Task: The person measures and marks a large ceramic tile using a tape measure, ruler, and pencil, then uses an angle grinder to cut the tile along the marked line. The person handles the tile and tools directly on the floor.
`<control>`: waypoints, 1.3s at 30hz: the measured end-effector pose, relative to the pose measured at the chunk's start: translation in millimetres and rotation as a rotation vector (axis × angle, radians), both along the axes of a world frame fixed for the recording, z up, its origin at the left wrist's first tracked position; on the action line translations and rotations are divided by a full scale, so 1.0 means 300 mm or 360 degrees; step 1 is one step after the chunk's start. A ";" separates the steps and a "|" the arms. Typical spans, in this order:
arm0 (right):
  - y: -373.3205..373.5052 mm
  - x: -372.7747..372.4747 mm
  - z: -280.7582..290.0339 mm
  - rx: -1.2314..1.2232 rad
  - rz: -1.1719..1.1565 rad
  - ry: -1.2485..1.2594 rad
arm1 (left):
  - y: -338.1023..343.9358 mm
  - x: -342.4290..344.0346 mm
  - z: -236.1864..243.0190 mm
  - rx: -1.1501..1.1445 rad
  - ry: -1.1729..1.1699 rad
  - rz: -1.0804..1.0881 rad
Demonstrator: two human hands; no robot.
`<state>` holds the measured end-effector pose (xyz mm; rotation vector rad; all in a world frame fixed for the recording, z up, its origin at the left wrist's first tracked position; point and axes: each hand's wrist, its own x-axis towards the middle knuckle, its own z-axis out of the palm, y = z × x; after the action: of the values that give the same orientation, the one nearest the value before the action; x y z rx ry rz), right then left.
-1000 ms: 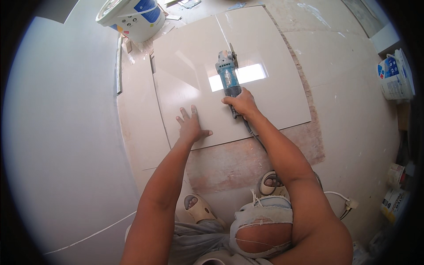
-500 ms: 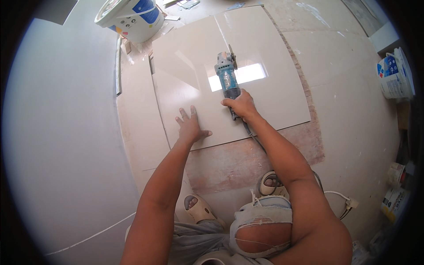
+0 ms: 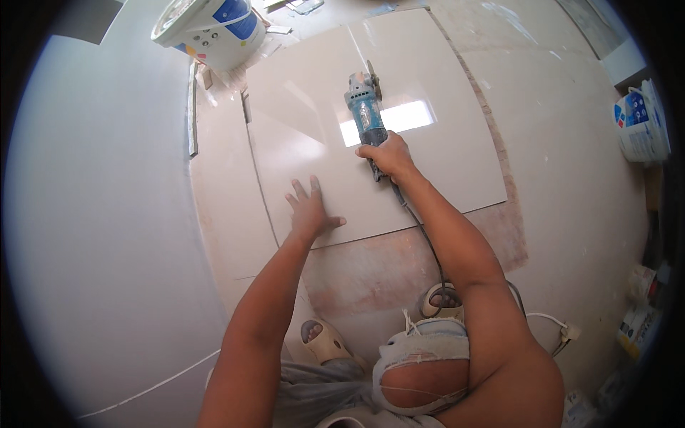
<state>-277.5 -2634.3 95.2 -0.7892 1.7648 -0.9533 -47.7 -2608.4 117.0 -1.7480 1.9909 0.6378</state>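
A large glossy beige tile [image 3: 421, 167] lies flat on a worn wooden board [image 3: 371, 278]. My right hand [image 3: 389, 155] is wrapped round the rear grip of a teal angle grinder [image 3: 367, 110]. The grinder's disc [image 3: 374, 80] stands on edge at the tile's surface, at the near end of a pale dusty line [image 3: 357, 46] that runs to the far edge. Whether the disc is spinning, I cannot tell. Fingers spread, my left hand [image 3: 310, 210] presses flat on the tile's near left part.
A black cord [image 3: 426, 239] trails from the grinder past my right sandal [image 3: 442, 299]. White buckets stand at the far left [image 3: 214, 32] and far right [image 3: 635, 125]. A cable connector [image 3: 569, 333] lies at the right. A pale wall [image 3: 107, 214] fills the left side.
The grinder and my right hand have shifted slightly toward the far edge along the dusty line. My left hand stays spread on the tile.
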 end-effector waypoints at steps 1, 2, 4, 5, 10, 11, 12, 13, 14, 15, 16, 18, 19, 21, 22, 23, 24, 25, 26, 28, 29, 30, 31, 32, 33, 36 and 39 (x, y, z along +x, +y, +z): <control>-0.011 -0.002 0.001 0.0008 -0.0015 0.0006 | 0.003 -0.010 0.018 0.0027 0.0016 -0.0018; -0.025 -0.001 0.018 0.0013 0.0004 -0.0018 | 0.002 -0.008 0.023 0.0021 0.0009 -0.0021; -0.049 -0.001 0.064 0.0023 0.0043 -0.0064 | 0.005 0.000 0.030 0.0010 -0.0005 -0.0027; -0.061 -0.006 0.073 0.0033 0.0056 -0.0071 | 0.005 0.001 0.026 0.0010 -0.0006 -0.0025; -0.125 -0.019 0.078 0.0066 0.0051 -0.0037 | 0.007 -0.013 0.031 0.0056 -0.0014 0.0022; -0.140 -0.019 0.066 0.0047 0.0038 -0.0040 | 0.008 -0.018 0.040 0.0058 -0.0018 0.0023; -0.161 -0.021 0.046 0.0029 0.0025 -0.0044 | 0.008 -0.023 0.047 0.0060 -0.0023 0.0023; -0.182 -0.026 0.035 0.0011 0.0011 -0.0047 | 0.007 -0.028 0.049 0.0062 -0.0027 0.0023; -0.202 -0.028 0.036 0.0030 0.0049 -0.0060 | 0.007 -0.029 0.047 0.0071 -0.0046 0.0067; -0.222 -0.033 0.039 0.0049 0.0087 -0.0073 | 0.006 -0.030 0.044 0.0079 -0.0064 0.0111; -0.243 -0.035 0.041 0.0067 0.0125 -0.0085 | 0.005 -0.029 0.042 0.0087 -0.0082 0.0155; -0.281 -0.034 0.027 0.0066 0.0094 -0.0091 | 0.009 -0.018 0.025 0.0065 -0.0078 0.0126; -0.301 -0.033 0.020 0.0065 0.0078 -0.0094 | 0.009 -0.013 0.020 0.0054 -0.0076 0.0111; -0.343 -0.044 -0.002 0.0076 0.0110 -0.0135 | 0.010 -0.028 0.036 0.0081 -0.0057 0.0141; -0.363 -0.050 -0.011 0.0082 0.0126 -0.0156 | 0.010 -0.036 0.045 0.0095 -0.0047 0.0155; -0.385 -0.048 -0.013 0.0077 0.0120 -0.0182 | 0.010 -0.034 0.049 0.0085 -0.0045 0.0133; -0.406 -0.047 -0.013 0.0072 0.0114 -0.0208 | 0.010 -0.031 0.052 0.0075 -0.0042 0.0110; -0.426 -0.046 -0.014 0.0069 0.0108 -0.0233 | 0.009 -0.030 0.055 0.0066 -0.0039 0.0087; -0.445 -0.048 -0.009 0.0058 0.0104 -0.0241 | 0.007 -0.034 0.063 0.0082 -0.0042 0.0100; -0.482 -0.053 -0.002 0.0038 0.0094 -0.0257 | 0.003 -0.042 0.073 0.0114 -0.0049 0.0123; -0.502 -0.058 -0.009 0.0032 0.0085 -0.0253 | 0.004 -0.041 0.069 0.0107 -0.0048 0.0114; -0.523 -0.064 -0.019 0.0025 0.0075 -0.0248 | 0.006 -0.039 0.062 0.0099 -0.0046 0.0104; -0.541 -0.070 -0.027 0.0019 0.0065 -0.0242 | 0.006 -0.039 0.057 0.0092 -0.0044 0.0093; -0.556 -0.064 -0.018 0.0011 0.0068 -0.0261 | 0.005 -0.037 0.061 0.0102 -0.0049 0.0104; -0.572 -0.062 -0.009 0.0003 0.0070 -0.0280 | 0.004 -0.039 0.070 0.0112 -0.0054 0.0115; -0.613 -0.069 0.009 -0.0006 0.0055 -0.0294 | 0.001 -0.045 0.080 0.0142 -0.0055 0.0129; -0.652 -0.079 0.026 -0.0015 0.0049 -0.0299 | 0.001 -0.043 0.068 0.0156 -0.0055 0.0121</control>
<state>-301.3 -2830.0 103.1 -0.7067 1.5827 -0.9833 -60.7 -2608.1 137.4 -1.7708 1.8457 0.7127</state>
